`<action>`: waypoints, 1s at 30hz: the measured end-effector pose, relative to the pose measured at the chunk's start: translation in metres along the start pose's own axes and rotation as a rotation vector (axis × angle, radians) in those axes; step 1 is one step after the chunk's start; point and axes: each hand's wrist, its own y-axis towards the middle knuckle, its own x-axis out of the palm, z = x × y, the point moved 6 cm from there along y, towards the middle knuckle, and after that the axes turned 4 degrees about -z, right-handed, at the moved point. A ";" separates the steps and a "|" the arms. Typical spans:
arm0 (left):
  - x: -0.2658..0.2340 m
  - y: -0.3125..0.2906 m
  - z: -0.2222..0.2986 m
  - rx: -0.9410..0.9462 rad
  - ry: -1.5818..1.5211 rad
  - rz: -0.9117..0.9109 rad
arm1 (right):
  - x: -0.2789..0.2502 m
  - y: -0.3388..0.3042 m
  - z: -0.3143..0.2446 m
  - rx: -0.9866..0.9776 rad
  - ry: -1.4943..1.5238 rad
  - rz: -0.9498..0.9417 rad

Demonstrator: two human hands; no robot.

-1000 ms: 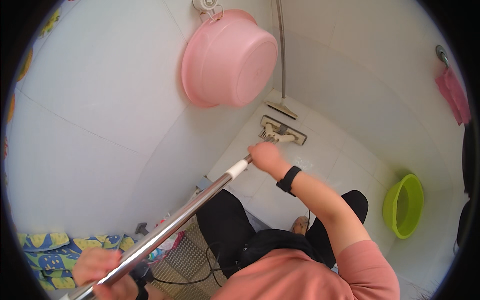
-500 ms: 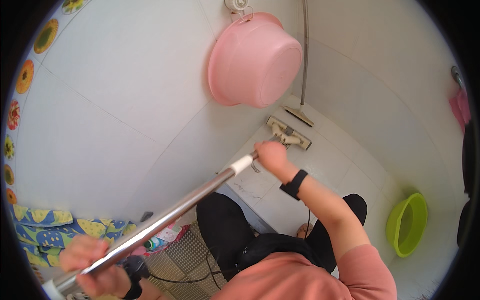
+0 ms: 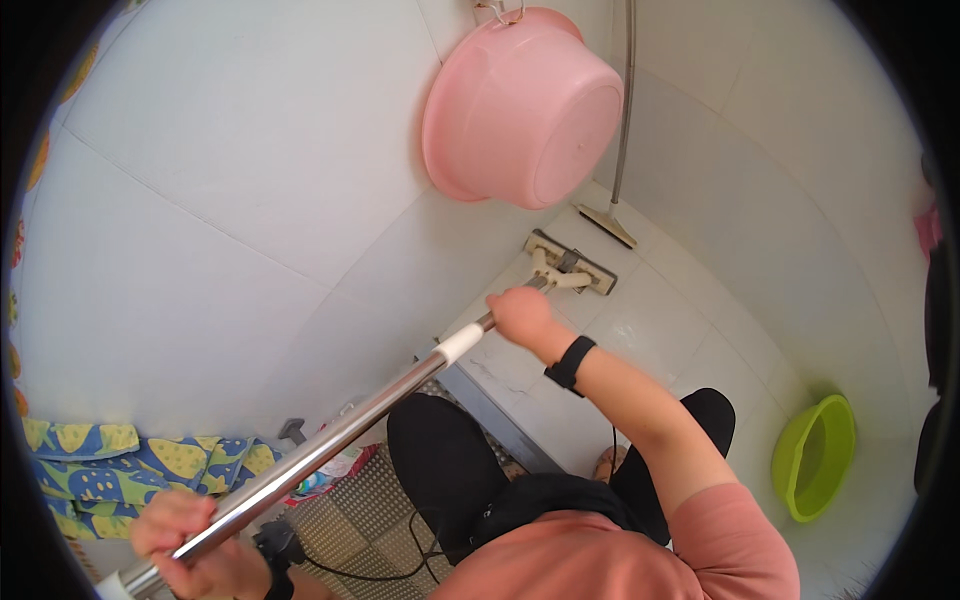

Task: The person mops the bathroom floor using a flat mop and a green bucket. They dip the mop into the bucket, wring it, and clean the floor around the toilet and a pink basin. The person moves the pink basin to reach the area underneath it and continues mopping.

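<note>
Both of my hands hold one long mop (image 3: 345,432) with a shiny metal pole and a white plastic collar. My left hand (image 3: 190,545) is wrapped round the pole near its upper end, at the lower left. Further down the pole, past the collar, my right hand (image 3: 522,318) grips it. Just beyond the right hand, the mop's cream head (image 3: 568,266) lies on the pale tiled floor, next to the wall at left. What the head's underside looks like is hidden.
A pink basin (image 3: 530,110) hangs on the left wall. A squeegee (image 3: 608,225) stands in the far corner. At right, a green basin (image 3: 815,458) leans against the wall. A raised threshold (image 3: 490,408) and patterned mat (image 3: 365,520) lie near my legs; blue-yellow cloth (image 3: 150,465) is at left.
My right hand and the mop's head have shifted slightly left in view. The left hand keeps its hold near the pole's upper end. The view itself has tilted a little.
</note>
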 end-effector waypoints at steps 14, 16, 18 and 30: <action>-0.031 0.002 0.064 0.224 0.114 0.386 | -0.035 -0.048 -0.042 -0.014 -0.019 0.020; 0.005 0.011 0.039 0.158 -0.068 -0.051 | -0.038 -0.037 -0.001 0.060 -0.091 0.078; 0.031 0.002 0.008 -0.013 -0.027 -0.092 | -0.037 -0.024 0.042 0.151 -0.129 0.086; -0.056 0.002 0.057 0.213 0.124 0.310 | 0.013 -0.042 -0.077 -0.085 0.047 -0.064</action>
